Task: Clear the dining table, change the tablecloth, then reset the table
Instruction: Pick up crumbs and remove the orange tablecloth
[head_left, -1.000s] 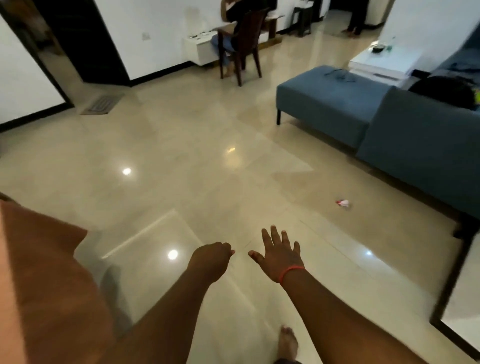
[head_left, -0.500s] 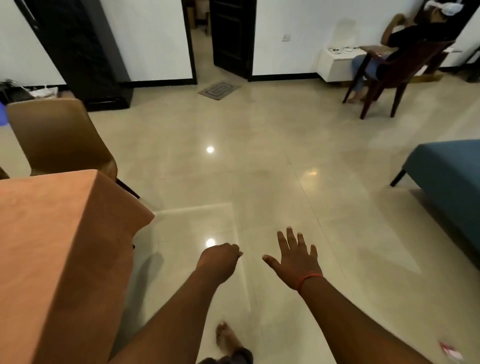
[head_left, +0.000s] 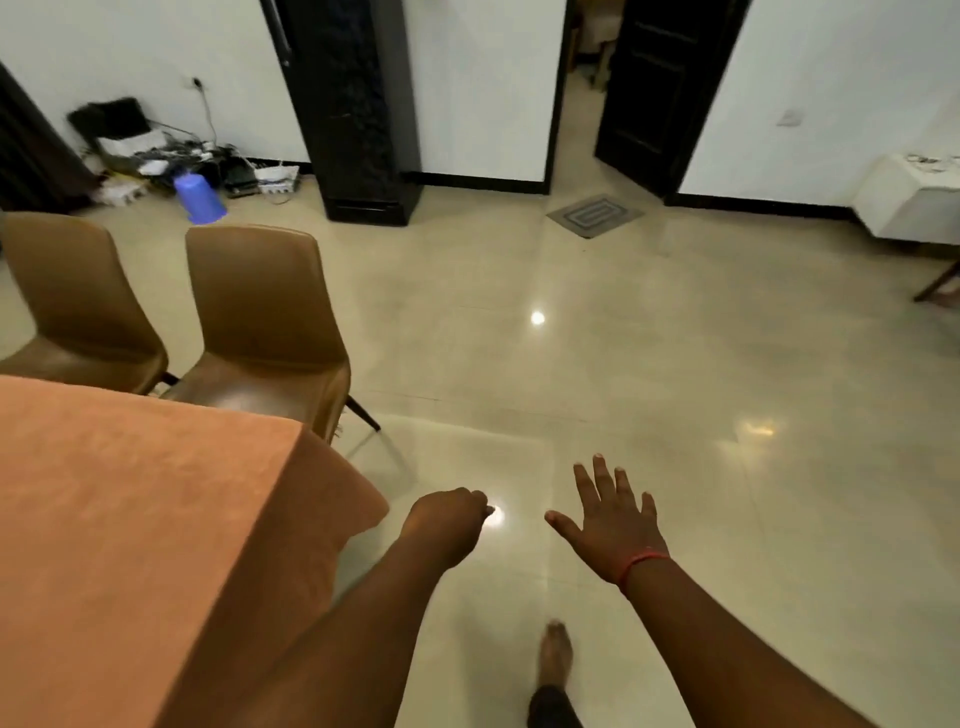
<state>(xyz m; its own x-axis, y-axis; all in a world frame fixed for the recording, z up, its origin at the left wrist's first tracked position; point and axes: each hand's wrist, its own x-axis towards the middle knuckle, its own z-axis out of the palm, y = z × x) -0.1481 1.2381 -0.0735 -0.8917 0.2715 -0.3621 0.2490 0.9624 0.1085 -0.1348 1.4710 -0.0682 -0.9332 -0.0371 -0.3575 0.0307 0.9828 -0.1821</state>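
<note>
The dining table fills the lower left, covered by an orange tablecloth that hangs over its near corner. Nothing stands on the visible part of the cloth. My left hand hovers over the floor just right of that corner, fingers curled into a loose fist, holding nothing. My right hand, with a red band at the wrist, is spread flat with fingers apart, also over the floor and apart from the table.
Two brown chairs stand at the table's far side. Behind them lie a blue bucket and a heap of cables. A black pillar, an open dark door, a floor mat and a white wall cabinet lie farther off. My bare foot is on the glossy tiles.
The view has swung left: the sofa and the seated person left the frame, while the table, two chairs and the bucket came in. Both hands kept their pose.
</note>
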